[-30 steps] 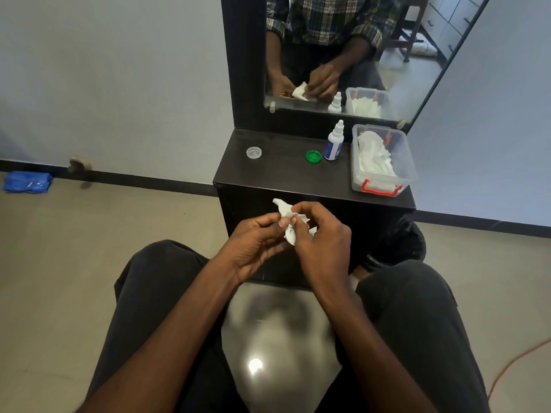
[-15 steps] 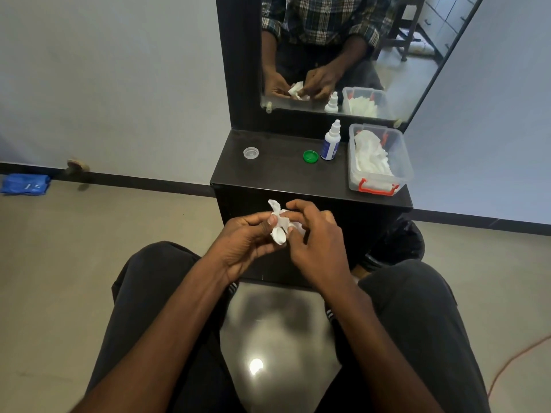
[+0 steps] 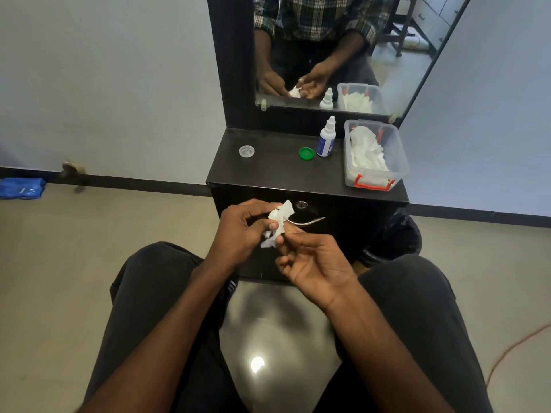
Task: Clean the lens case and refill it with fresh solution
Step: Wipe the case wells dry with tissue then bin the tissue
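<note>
left hand pinching crumpled tissue, lens case hidden, right hand loosely open, empty

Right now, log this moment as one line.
stage: wiping | left hand: grips tissue | right hand: open beside it | green cap, clear cap, solution bottle: on cabinet top

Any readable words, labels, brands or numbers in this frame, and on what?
None can be read.
Solution bottle: blue label, print too small and blurred.
Blue item on the floor: pale marks, unreadable.
Green cap, clear cap, plastic box: no text visible.
</note>
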